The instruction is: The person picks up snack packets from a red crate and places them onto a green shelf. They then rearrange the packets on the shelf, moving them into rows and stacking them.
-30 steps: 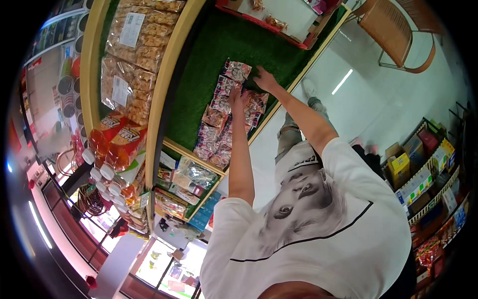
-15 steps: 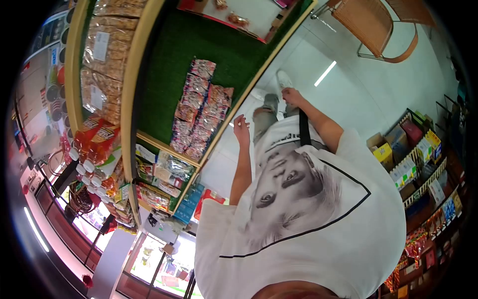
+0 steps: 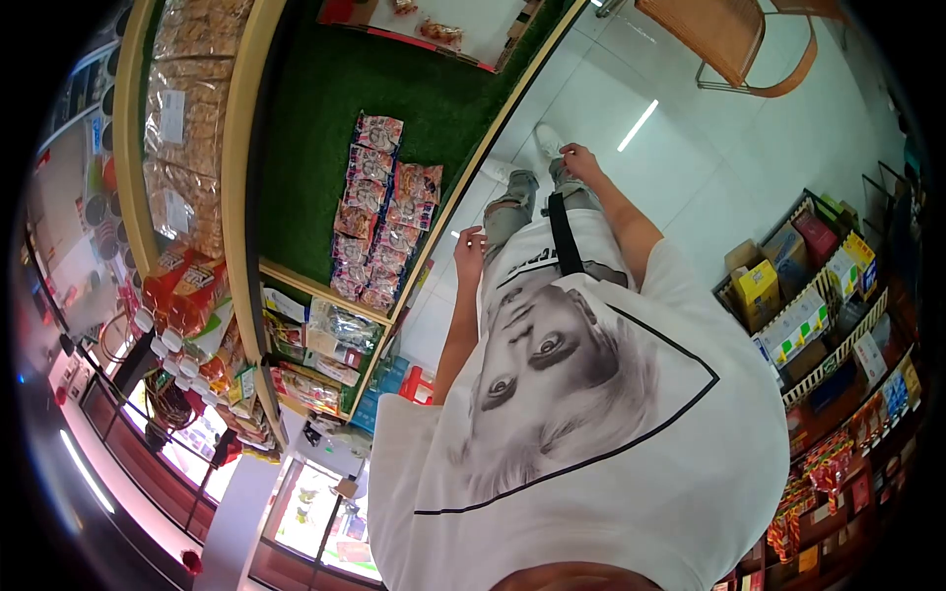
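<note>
My left hand [image 3: 469, 254] hangs beside my left thigh, near the wooden edge of the green-lined display shelf [image 3: 305, 138]. Its fingers are loosely bent and a little apart, with nothing visible in them. Over the floor in front of my right leg is my right hand [image 3: 579, 163], fingers loosely curled and apart, and I see nothing in it. A black strap [image 3: 565, 236] dangles down the front of my white T-shirt [image 3: 611, 473]. Closest to my left hand on the shelf are two rows of small snack packets [image 3: 394, 236].
An open carton [image 3: 483, 25] sits farther up the shelf. Bags of biscuits [image 3: 192, 108] and orange drink bottles [image 3: 187, 295] line the left. A wicker chair [image 3: 719, 39] stands ahead on the tiled floor [image 3: 660, 167]. Racks of boxed goods [image 3: 788, 325] are on the right.
The shelf and snack packets have shifted slightly left in view, and the chair has moved up and left. My legs have changed position. Both hands still hang low, the left one's fingers more bent.
</note>
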Demonstrator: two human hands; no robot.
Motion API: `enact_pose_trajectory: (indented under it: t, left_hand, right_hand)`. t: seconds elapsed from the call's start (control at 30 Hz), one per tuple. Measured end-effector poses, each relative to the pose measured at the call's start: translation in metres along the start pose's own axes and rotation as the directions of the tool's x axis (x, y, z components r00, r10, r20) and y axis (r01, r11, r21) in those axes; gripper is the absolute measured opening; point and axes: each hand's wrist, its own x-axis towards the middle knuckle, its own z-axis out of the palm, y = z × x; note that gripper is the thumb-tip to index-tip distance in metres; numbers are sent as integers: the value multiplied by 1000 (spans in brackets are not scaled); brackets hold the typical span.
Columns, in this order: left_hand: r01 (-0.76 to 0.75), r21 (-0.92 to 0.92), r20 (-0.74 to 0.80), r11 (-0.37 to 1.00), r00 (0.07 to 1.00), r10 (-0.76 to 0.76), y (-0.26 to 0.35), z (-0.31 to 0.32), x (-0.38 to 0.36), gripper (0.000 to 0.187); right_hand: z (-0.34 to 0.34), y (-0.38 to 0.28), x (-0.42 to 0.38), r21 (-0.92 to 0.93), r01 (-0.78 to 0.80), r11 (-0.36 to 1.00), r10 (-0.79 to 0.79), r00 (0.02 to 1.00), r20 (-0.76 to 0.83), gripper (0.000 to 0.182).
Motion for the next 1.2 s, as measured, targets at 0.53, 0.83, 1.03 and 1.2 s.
enact_pose_trajectory:
  t: [0.53,0.83,1.03,1.2]
  left_hand:
    - [-326,645,-72,691,875,479,43,8,75,52]
    - [-194,791,-31,580,934,355,119,68,156,69]
    - [-348,805,144,481,900,412,115,76,186,57]
    - [-470,752,212,463,837,504,100,78,199,41]
  right_hand:
    - [-55,103,-13,49,-249,967,251,968,-25,31]
    - [-86,165,-22,83,-351,933,357,930,-88,28]
    - [-77,206,21,-322,-141,936,32,947,-320,28]
    - [-85,190,29,-277,-221,935,82,896,-436,25]
